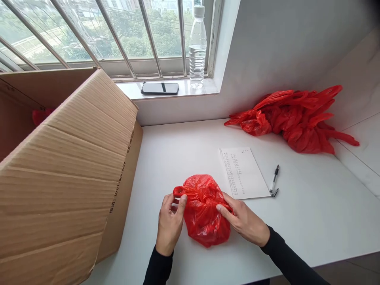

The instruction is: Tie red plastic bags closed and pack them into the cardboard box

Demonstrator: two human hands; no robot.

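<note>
A bulging red plastic bag (204, 221) sits on the white table in front of me, gathered and twisted together at its top. My left hand (172, 221) pinches the looped handle end at the bag's left side between thumb and fingers. On the right side, my right hand (243, 219) grips the other gathered end, its thumb on top and its fingers partly hidden by the plastic. What the bag contains is hidden.
Left stands a large open cardboard box (68, 170) with something red inside. A red bag pile (293, 118) lies back right. Beyond the bag are a written notebook (247, 174) and a pen (275, 178). The windowsill holds a phone (159, 88) and water bottle (197, 59).
</note>
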